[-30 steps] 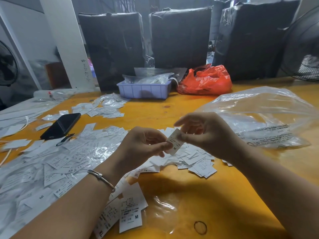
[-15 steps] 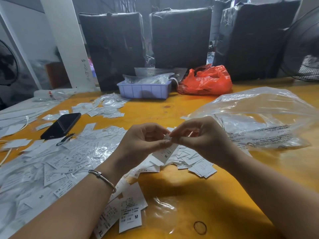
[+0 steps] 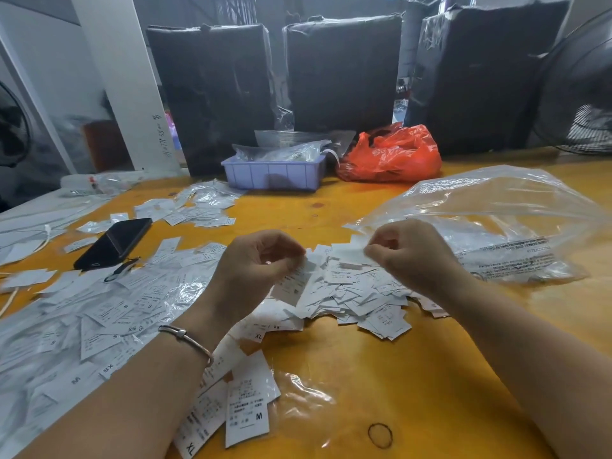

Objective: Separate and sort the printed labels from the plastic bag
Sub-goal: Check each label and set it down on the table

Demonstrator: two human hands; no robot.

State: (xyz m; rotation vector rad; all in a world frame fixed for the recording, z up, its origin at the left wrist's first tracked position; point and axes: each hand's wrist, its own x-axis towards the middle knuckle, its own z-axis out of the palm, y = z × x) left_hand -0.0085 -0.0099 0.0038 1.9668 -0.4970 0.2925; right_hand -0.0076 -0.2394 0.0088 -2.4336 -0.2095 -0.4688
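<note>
I see both hands raised over the heap of loose labels (image 3: pixel 351 293), which I take as my landmark on the yellow table (image 3: pixel 381 376). My left hand (image 3: pixel 255 263) hovers above the heap's left edge, thumb and fingers pinched narrow on one printed label (image 3: pixel 296 279) that hangs down from them. My right hand (image 3: pixel 410 256) is above the heap's right side, fingers curled tight on another white label (image 3: pixel 347 251). The clear plastic bag (image 3: pixel 496 223) lies just right of the heap, its mouth toward the heap. Left of the heap spreads a wider layer of labels (image 3: pixel 92 313) marked S and XS, with a black phone (image 3: pixel 114 243) beyond them. In front of the heap lies a small stack topped by an M label (image 3: pixel 246 415). Behind the heap stand a lilac tray (image 3: pixel 275 173) and a red bag (image 3: pixel 390 154).
</note>
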